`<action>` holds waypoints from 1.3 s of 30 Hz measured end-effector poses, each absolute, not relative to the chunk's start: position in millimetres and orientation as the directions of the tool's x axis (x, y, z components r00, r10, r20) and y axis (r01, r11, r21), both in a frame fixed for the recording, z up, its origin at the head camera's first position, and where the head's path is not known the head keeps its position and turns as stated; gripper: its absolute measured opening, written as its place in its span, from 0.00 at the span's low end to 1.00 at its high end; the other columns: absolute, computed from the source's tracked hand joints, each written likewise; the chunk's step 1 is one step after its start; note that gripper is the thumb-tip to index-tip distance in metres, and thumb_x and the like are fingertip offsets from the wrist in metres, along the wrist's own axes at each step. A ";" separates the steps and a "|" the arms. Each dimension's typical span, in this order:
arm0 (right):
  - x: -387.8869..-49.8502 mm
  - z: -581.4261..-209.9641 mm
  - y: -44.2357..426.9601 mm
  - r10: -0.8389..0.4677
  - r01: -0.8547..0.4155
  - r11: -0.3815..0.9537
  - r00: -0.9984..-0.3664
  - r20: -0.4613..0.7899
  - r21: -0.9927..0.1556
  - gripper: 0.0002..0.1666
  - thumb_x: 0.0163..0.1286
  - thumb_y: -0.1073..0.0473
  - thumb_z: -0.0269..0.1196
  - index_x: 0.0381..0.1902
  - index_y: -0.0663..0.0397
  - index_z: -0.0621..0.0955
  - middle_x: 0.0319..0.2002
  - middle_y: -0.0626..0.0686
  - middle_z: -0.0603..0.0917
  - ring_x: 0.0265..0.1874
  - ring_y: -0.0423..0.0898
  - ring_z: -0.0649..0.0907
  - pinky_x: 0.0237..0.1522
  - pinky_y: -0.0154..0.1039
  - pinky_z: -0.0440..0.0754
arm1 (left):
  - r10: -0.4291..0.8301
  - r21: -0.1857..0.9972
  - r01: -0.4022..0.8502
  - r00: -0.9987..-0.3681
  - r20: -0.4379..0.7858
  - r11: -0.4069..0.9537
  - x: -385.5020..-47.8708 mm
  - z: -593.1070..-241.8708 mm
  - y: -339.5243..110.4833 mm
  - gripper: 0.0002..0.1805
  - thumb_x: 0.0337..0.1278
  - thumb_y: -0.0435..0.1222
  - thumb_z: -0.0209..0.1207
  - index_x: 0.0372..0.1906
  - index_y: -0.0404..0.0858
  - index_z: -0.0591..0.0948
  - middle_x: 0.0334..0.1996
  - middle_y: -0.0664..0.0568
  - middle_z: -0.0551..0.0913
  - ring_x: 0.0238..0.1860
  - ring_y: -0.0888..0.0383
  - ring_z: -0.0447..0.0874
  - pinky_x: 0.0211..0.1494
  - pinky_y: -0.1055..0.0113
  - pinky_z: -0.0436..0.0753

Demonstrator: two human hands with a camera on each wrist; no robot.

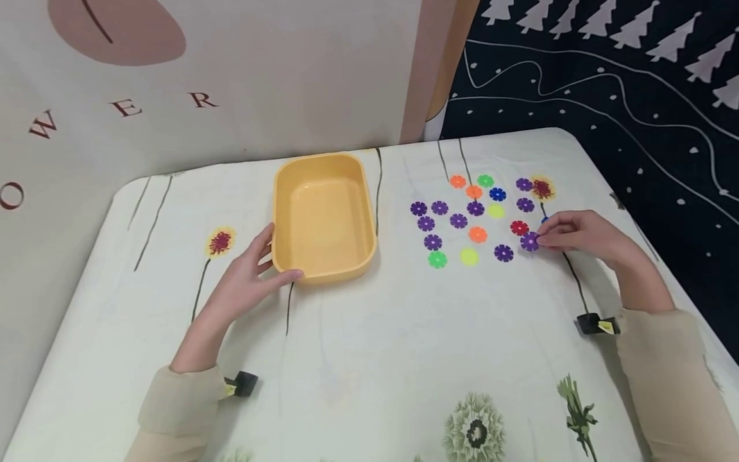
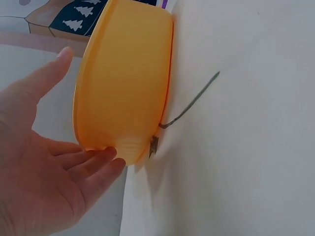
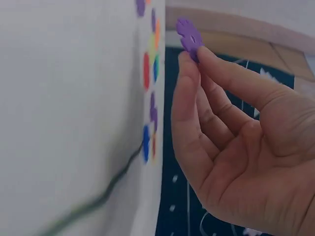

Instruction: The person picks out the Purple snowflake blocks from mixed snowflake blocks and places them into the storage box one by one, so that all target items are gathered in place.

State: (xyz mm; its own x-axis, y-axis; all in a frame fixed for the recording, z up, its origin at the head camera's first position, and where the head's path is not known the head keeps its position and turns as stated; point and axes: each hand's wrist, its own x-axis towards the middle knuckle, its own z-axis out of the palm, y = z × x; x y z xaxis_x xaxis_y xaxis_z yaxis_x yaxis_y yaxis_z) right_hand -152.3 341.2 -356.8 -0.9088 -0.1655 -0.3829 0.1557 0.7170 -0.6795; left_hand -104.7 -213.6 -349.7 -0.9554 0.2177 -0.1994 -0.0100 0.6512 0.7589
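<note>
In the head view a yellow plastic tub (image 1: 326,218) stands on the cloth. My left hand (image 1: 245,282) is at its left side and near corner. The left wrist view shows the left fingertips (image 2: 115,155) touching the tub's outer wall (image 2: 125,83), the thumb spread apart from it. My right hand (image 1: 583,234) pinches a purple flower-shaped disc (image 1: 529,241) between thumb and forefinger; the right wrist view has this disc (image 3: 189,37) raised off the cloth. Near it lie a red disc (image 1: 519,228), a purple disc (image 1: 504,253) and a blue one partly hidden by the hand.
Several more flower-shaped discs lie spread between tub and right hand, among them a green disc (image 1: 437,259), an orange disc (image 1: 477,234) and a yellow disc (image 1: 469,256). The white cloth (image 1: 358,359) has printed flowers. A dark tree-patterned fabric (image 1: 577,83) borders the right side.
</note>
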 end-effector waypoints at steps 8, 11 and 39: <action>-167.8 -338.6 287.8 -0.173 0.087 0.688 -0.945 -0.278 -0.721 0.20 0.71 0.54 0.65 0.53 0.64 0.81 0.34 0.41 0.88 0.33 0.34 0.84 0.38 0.24 0.82 | 0.224 0.775 0.003 -0.958 -0.179 0.632 -108.4 -354.9 -207.1 0.60 0.60 0.50 0.67 0.81 0.43 0.37 0.82 0.49 0.42 0.80 0.46 0.51 0.76 0.46 0.68; -174.0 -331.6 259.6 -0.209 0.048 0.654 -0.947 -0.242 -0.755 0.17 0.70 0.57 0.66 0.51 0.64 0.82 0.34 0.44 0.88 0.33 0.38 0.85 0.38 0.25 0.84 | 0.224 0.773 -0.007 -0.956 -0.192 0.634 -107.8 -355.1 -206.7 0.60 0.60 0.51 0.67 0.81 0.43 0.36 0.82 0.50 0.41 0.80 0.45 0.53 0.74 0.47 0.70; -194.9 -338.5 19.1 -0.533 -0.081 0.350 -0.837 -0.127 -0.933 0.05 0.66 0.66 0.67 0.38 0.62 0.85 0.35 0.58 0.88 0.30 0.46 0.87 0.42 0.42 0.91 | 0.195 0.766 -0.085 -0.944 -0.267 0.638 -107.9 -351.6 -206.1 0.59 0.61 0.51 0.65 0.81 0.49 0.34 0.81 0.44 0.46 0.73 0.39 0.66 0.69 0.47 0.77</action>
State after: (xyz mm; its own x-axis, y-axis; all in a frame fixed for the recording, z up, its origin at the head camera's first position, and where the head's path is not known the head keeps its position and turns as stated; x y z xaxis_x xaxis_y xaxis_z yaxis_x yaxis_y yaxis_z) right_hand -194.9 19.1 -338.5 -0.8368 -0.5326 -0.1270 -0.0809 0.3498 -0.9333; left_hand -107.9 -206.1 -351.6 -0.9437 0.1954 -0.2671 -0.0846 0.6377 0.7656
